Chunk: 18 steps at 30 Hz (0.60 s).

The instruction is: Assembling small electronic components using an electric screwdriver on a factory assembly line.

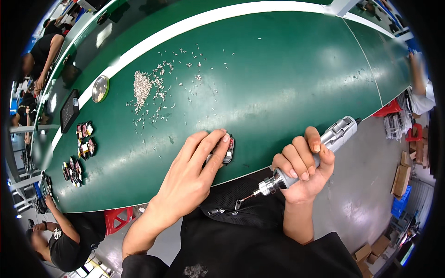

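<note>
While the left hand [194, 169] lies flat, fingers pressing a small dark device [228, 150] onto the green table [287, 78] near its front edge, the right hand [303, 169] is wrapped tight around a silver electric screwdriver [320, 150], its bit angled down-left off the table. Farther out, a heap of small pale screws [142, 87] is scattered, with a round metal dish [100, 88] beyond.
</note>
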{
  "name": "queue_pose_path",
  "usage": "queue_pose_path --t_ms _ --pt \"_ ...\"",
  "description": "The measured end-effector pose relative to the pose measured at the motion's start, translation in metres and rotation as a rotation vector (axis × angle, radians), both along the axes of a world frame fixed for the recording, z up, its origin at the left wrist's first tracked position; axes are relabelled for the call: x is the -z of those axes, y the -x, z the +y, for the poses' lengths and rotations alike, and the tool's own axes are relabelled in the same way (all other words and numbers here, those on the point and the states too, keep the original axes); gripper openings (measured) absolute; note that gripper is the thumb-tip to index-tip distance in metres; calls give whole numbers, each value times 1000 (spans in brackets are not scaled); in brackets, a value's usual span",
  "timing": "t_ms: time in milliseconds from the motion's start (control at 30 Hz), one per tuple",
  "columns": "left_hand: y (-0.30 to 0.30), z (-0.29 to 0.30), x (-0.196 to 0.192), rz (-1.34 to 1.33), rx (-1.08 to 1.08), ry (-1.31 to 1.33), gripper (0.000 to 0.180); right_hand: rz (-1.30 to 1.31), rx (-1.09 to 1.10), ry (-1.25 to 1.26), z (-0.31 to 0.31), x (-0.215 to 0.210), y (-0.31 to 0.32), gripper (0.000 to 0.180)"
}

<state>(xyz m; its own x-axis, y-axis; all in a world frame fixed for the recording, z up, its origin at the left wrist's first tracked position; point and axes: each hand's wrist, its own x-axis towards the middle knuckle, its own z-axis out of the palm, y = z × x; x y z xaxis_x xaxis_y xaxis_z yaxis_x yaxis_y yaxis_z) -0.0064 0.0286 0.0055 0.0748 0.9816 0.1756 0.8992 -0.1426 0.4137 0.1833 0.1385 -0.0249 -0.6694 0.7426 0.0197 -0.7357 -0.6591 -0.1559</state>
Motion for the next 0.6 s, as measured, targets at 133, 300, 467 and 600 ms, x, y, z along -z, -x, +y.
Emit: queue_pose_path --t_ms 133,300,467,600 --pt "-3 2 -7 -191 -23 22 50 -30 -65 -21 -20 -3 2 12" --pt "-7 4 3 -16 -10 -121 37 -93 -118 -31 -43 -4 8 10" --pt "-9 9 7 134 25 -225 29 -224 -117 -60 -57 -1 13 7" --pt "-11 10 12 230 108 -314 30 -343 -87 -35 -67 -2 17 4"
